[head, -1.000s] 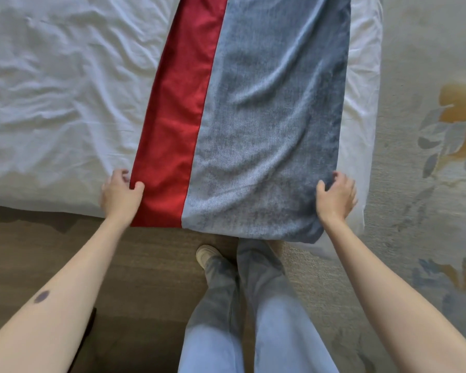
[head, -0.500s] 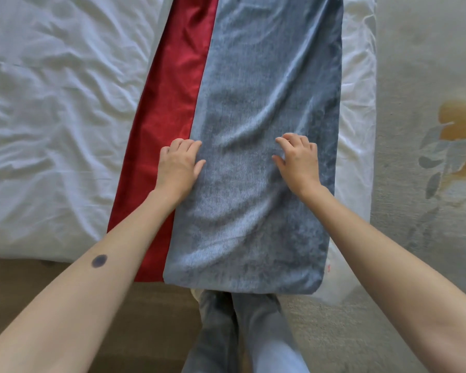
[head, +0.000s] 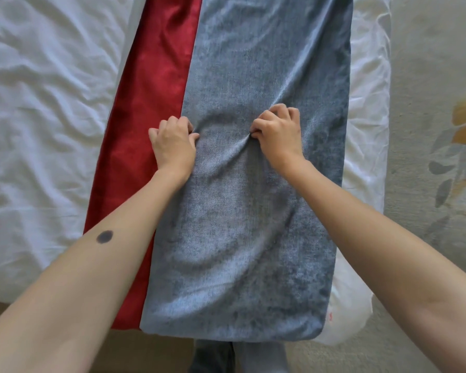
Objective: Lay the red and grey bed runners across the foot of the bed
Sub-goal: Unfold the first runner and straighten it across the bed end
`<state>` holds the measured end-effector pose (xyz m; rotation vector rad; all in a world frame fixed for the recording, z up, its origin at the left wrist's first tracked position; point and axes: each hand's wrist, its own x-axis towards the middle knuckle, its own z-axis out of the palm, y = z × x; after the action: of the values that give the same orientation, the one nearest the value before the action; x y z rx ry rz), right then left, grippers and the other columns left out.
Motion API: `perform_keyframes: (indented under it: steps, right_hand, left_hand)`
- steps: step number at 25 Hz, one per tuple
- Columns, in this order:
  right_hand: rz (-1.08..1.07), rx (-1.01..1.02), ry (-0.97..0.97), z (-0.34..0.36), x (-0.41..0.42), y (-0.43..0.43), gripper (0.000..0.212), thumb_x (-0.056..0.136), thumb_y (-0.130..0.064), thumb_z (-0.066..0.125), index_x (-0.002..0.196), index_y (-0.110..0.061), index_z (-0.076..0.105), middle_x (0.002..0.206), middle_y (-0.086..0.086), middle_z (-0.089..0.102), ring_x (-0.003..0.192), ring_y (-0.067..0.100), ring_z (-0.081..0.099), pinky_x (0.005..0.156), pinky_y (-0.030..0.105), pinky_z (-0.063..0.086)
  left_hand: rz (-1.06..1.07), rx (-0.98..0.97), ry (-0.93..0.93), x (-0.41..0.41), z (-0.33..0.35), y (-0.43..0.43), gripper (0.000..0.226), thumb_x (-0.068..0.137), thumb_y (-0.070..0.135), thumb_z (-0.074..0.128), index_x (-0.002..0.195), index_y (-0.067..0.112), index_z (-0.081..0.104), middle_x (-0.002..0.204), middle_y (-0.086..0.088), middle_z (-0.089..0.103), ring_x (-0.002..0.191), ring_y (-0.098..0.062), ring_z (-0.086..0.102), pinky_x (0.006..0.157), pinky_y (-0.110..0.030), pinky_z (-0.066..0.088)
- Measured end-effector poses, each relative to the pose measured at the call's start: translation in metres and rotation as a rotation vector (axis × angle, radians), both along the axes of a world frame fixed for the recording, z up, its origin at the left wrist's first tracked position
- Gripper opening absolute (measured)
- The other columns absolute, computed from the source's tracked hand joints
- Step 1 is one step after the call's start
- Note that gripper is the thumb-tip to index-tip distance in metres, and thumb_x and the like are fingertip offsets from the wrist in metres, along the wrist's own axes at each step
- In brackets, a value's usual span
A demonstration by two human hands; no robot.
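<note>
The grey bed runner [head: 253, 224] lies lengthwise down the white bed [head: 43, 125], its near end hanging over the bed's edge. A red bed runner [head: 145, 98] shows as a strip along its left side, partly under the grey one. My left hand [head: 172, 145] sits at the seam between red and grey, fingers curled into the grey cloth. My right hand [head: 277, 133] is in the middle of the grey runner, fingers curled and pinching the fabric, which puckers between the two hands.
Wrinkled white bedding [head: 366, 103] borders the runners on the right. Carpet with a leaf pattern [head: 447, 146] lies to the right of the bed. My legs [head: 240, 356] stand at the bed's near edge on a brown floor [head: 0, 310].
My hands left the runners' near corners and moved up onto the grey runner. From lying flat they have now curled, bunching the cloth between them.
</note>
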<state>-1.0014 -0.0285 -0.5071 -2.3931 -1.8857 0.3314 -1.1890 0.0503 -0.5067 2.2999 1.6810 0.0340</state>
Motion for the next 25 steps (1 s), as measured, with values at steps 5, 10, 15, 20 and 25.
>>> perform_keyframes:
  steps: [5,10,15,20,25]
  right_hand:
    - [-0.042,0.043,0.036,0.001,-0.006,-0.003,0.022,0.095,-0.014,0.043,0.098,-0.011,0.065,0.100,0.004,0.067,0.111,0.026,0.047,0.094,0.033,0.024]
    - [-0.082,0.082,0.088,0.012,-0.029,-0.023,0.021,0.095,-0.013,0.044,0.096,-0.010,0.065,0.095,0.006,0.067,0.105,0.026,0.049,0.091,0.031,0.028]
    - [-0.044,0.067,0.136,0.023,-0.079,-0.067,0.018,0.093,-0.011,0.047,0.090,-0.007,0.065,0.088,0.008,0.066,0.099,0.029,0.052,0.085,0.031,0.028]
    - [-0.041,0.084,0.136,0.032,-0.124,-0.123,0.013,0.087,-0.004,0.056,0.078,-0.004,0.066,0.075,0.010,0.066,0.087,0.032,0.058,0.078,0.037,0.039]
    - [-0.009,0.145,0.093,0.044,-0.137,-0.140,0.010,0.085,-0.004,0.058,0.083,-0.005,0.068,0.081,0.009,0.068,0.089,0.032,0.061,0.080,0.039,0.043]
  left_hand:
    - [-0.036,0.025,0.057,0.000,-0.002,-0.003,0.018,0.095,0.019,0.044,0.100,0.007,0.057,0.103,-0.018,0.062,0.099,-0.036,0.052,0.087,-0.044,0.032]
    - [-0.070,0.031,0.038,-0.024,0.010,-0.016,0.016,0.094,0.018,0.045,0.097,0.007,0.057,0.098,-0.017,0.062,0.094,-0.035,0.053,0.085,-0.042,0.032]
    - [-0.116,0.023,0.030,-0.078,0.023,-0.056,0.015,0.093,0.015,0.046,0.091,0.005,0.057,0.091,-0.017,0.062,0.087,-0.036,0.053,0.078,-0.042,0.031]
    - [-0.151,0.014,0.041,-0.128,0.031,-0.111,0.014,0.092,0.014,0.048,0.086,0.006,0.058,0.083,-0.015,0.061,0.080,-0.035,0.054,0.072,-0.041,0.032]
    - [-0.152,0.031,-0.044,-0.140,0.043,-0.130,0.018,0.089,0.024,0.054,0.094,0.008,0.060,0.088,-0.012,0.062,0.083,-0.031,0.055,0.073,-0.039,0.036]
